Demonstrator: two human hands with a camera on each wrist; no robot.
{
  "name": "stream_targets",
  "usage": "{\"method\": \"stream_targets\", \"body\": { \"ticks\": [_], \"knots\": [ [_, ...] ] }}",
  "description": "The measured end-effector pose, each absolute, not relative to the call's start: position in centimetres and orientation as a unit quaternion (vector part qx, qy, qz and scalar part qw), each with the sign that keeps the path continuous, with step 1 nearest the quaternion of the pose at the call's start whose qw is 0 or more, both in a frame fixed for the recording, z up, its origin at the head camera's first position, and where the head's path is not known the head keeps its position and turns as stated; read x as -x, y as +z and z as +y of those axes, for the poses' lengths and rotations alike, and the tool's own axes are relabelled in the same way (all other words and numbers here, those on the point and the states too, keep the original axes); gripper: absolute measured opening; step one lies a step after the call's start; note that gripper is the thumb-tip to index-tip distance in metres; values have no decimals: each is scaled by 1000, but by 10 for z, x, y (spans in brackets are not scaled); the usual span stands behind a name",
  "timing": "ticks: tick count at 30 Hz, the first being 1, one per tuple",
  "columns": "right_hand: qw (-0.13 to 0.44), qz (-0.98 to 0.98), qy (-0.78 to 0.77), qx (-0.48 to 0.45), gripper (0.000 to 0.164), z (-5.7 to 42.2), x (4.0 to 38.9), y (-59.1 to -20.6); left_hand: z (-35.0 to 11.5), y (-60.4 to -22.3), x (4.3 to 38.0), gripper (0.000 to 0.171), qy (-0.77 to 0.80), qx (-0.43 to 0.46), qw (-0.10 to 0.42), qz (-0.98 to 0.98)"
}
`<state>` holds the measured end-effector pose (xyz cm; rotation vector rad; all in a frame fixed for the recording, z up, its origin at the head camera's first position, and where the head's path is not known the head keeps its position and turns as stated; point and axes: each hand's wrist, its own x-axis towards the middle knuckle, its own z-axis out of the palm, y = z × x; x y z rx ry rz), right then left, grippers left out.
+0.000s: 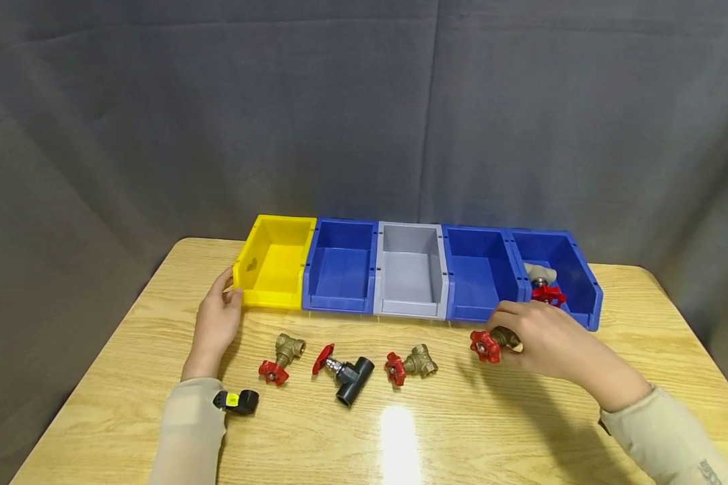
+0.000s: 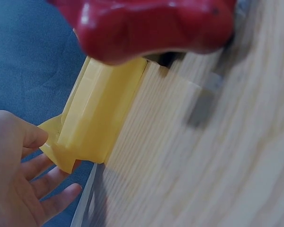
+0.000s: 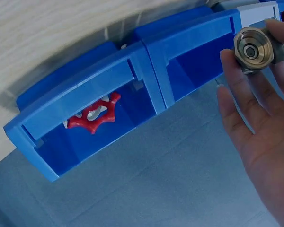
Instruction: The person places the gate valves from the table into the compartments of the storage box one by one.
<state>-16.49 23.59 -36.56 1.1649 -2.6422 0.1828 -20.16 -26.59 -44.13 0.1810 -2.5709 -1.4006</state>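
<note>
My right hand (image 1: 540,337) grips a brass gate valve (image 1: 485,346) by its body, above the table in front of the two right-hand blue bins; its red handwheel points left. In the right wrist view, the valve's threaded opening (image 3: 253,50) shows between thumb and fingers. At the far left, my left hand (image 1: 217,320) holds the front corner of the yellow bin (image 1: 273,298), thumb on one side of the wall and fingers on the other. Two more brass valves (image 1: 288,348) (image 1: 420,361) with red handwheels and a black tee-shaped valve (image 1: 353,381) lie on the table between my hands.
Right of the yellow bin stand a blue bin (image 1: 341,304), a grey bin (image 1: 409,308) and two more blue bins (image 1: 474,313) (image 1: 593,303) in one row. The rightmost holds a pale valve with a red handwheel (image 1: 549,295). A grey curtain (image 1: 364,121) hangs behind the wooden table (image 1: 303,438).
</note>
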Motion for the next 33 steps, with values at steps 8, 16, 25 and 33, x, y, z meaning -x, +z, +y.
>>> {"method": "stream_targets", "body": {
  "ticks": [8, 16, 25, 33],
  "knots": [
    [116, -907, 72, -399, 29, 235, 181, -359, -265, -442, 201, 53, -475, -61, 104, -872],
    [92, -912, 70, -392, 27, 235, 194, -355, -265, -444, 201, 53, -472, -56, 107, -873],
    [59, -926, 53, -369, 28, 233, 214, -350, -266, -443, 202, 53, -471, -58, 108, -874],
    [41, -938, 47, -341, 26, 234, 227, -353, -266, -442, 202, 53, -470, -62, 107, -874]
  ]
}}
